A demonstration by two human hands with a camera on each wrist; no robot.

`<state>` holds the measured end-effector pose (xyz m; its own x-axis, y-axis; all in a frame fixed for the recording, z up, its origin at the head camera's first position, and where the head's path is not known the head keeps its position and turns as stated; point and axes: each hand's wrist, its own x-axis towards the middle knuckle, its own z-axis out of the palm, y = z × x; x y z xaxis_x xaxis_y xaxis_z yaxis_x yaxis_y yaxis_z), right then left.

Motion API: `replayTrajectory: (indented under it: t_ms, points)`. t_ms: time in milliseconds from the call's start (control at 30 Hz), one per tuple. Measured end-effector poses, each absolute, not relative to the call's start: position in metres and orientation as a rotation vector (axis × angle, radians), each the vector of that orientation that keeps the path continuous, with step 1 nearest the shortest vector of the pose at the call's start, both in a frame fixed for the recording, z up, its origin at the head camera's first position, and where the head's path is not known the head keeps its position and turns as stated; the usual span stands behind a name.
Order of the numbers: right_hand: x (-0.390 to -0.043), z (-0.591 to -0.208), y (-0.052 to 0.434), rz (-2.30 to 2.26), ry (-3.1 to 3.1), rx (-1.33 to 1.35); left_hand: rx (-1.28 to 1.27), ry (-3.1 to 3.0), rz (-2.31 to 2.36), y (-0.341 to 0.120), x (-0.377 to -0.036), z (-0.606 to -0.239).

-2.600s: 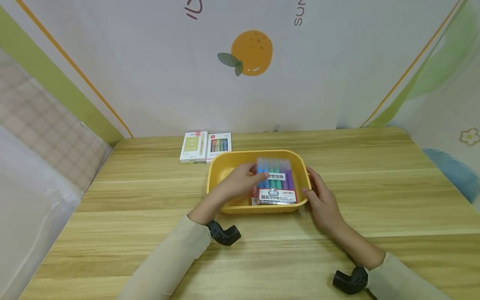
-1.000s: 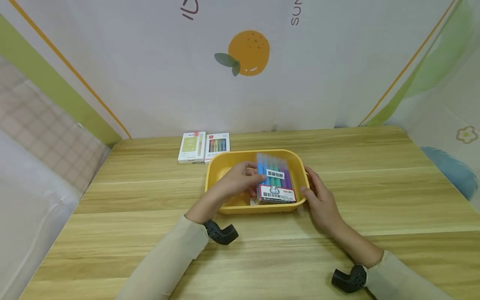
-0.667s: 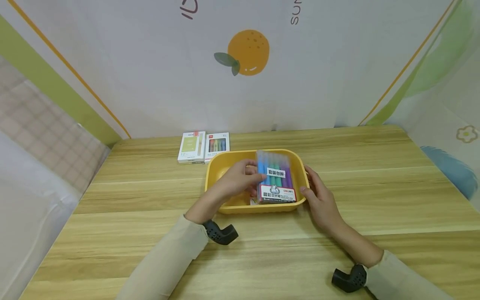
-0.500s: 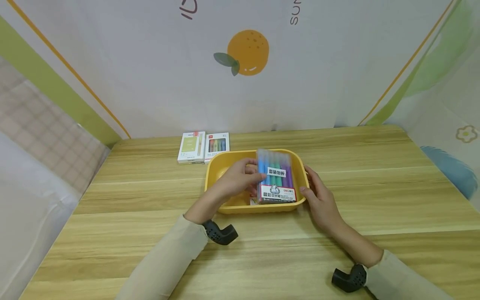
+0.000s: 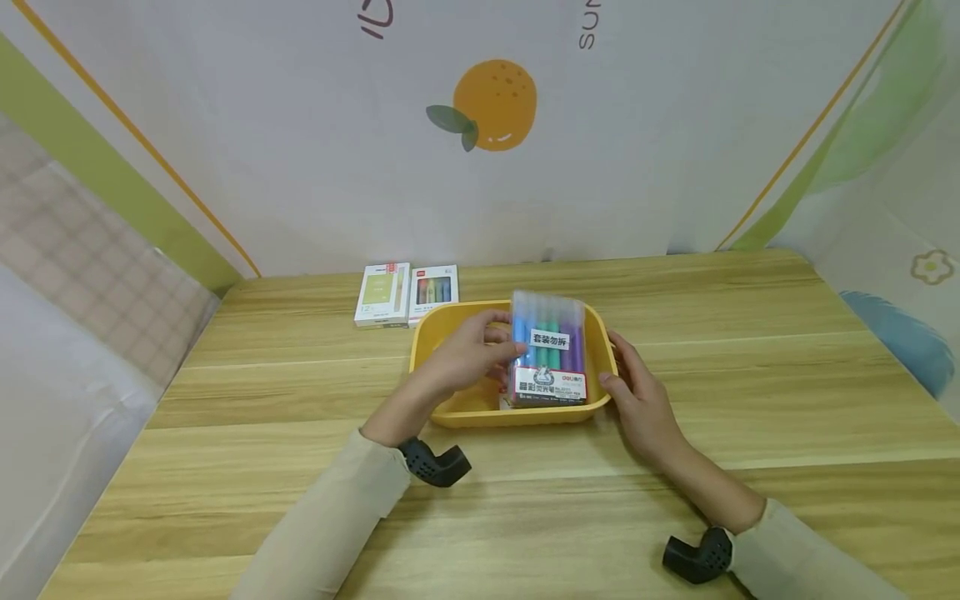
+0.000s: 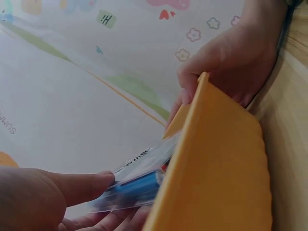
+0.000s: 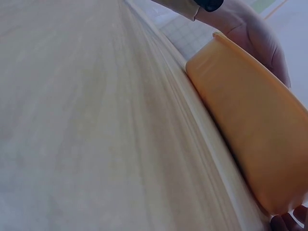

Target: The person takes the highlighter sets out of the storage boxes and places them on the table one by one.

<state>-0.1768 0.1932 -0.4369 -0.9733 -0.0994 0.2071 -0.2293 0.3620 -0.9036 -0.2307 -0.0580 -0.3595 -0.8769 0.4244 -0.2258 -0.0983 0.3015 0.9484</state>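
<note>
- A person's left hand pinches a clear pack of coloured markers by its left edge, thumb on the front face and fingers curled behind, holding it tilted above the yellow tray, its lower end just over the tray's near-right corner.
- The right hand rests against the tray's right wall, fingers relaxed and nearly straight, the tips touching the rim, closed around nothing.
- From the left wrist camera, the pack shows as slick plastic film between thumb and fingers, with the tray's wall close beside it and the other hand at the far rim.
- Risk, as it looks from here: the grip takes one edge only, and the film looks smooth, so the pack could slip or swing down and strike the tray rim.
- A second risk: the tray looks light, and a catch on its wall might tip or skate it across the wood if the steadying right hand gives way.
- What lies on the tray floor beneath the pack cannot be made out.
- Two small boxes, one pale green and one showing coloured pens, lie flat side by side beyond the left hand, just past the tray's far-left corner.
- The wooden table is pale and plank-grained, stretching well past both hands on either side.
- Behind it hangs a white backdrop printed with an orange, edged with green and orange stripes; a checked cloth sits far off to the left.
- Black camera mounts ride on both wrists, above cream sleeves.
</note>
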Motion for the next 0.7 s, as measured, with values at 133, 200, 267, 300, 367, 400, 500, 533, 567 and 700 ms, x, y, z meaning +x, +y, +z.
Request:
replayTrajectory:
  t_ms: [133,200,267,300,367,400,500,533,567,700]
  points:
    - [-0.177,-0.437,0.194,1.699,-2.477,0.312,0.288,2.145,1.623,-0.063,-0.232,-0.354]
    - [-0.177,-0.437,0.194,1.704,-2.475,0.314,0.287,2.152,1.63,-0.065,-0.232,-0.352]
    - [-0.178,-0.438,0.194,1.703,-2.478,0.314,0.286,2.157,1.636,-0.067,-0.233,-0.35]
    - [-0.178,-0.438,0.194,1.702,-2.479,0.313,0.285,2.161,1.637,-0.068,-0.233,-0.349]
    - [-0.178,-0.438,0.194,1.695,-2.481,0.314,0.285,2.169,1.645,-0.07,-0.234,-0.348]
    - [-0.178,-0.438,0.194,1.691,-2.483,0.313,0.285,2.173,1.648,-0.071,-0.234,-0.348]
    - [-0.178,-0.438,0.194,1.681,-2.485,0.311,0.291,2.189,1.657,-0.074,-0.235,-0.346]
    - [-0.178,-0.438,0.194,1.679,-2.485,0.312,0.292,2.194,1.66,-0.075,-0.236,-0.345]
    - [-0.178,-0.438,0.194,1.679,-2.485,0.312,0.296,2.2,1.66,-0.076,-0.236,-0.344]
    - [-0.178,-0.438,0.194,1.687,-2.484,0.313,0.304,2.213,1.665,-0.08,-0.236,-0.341]
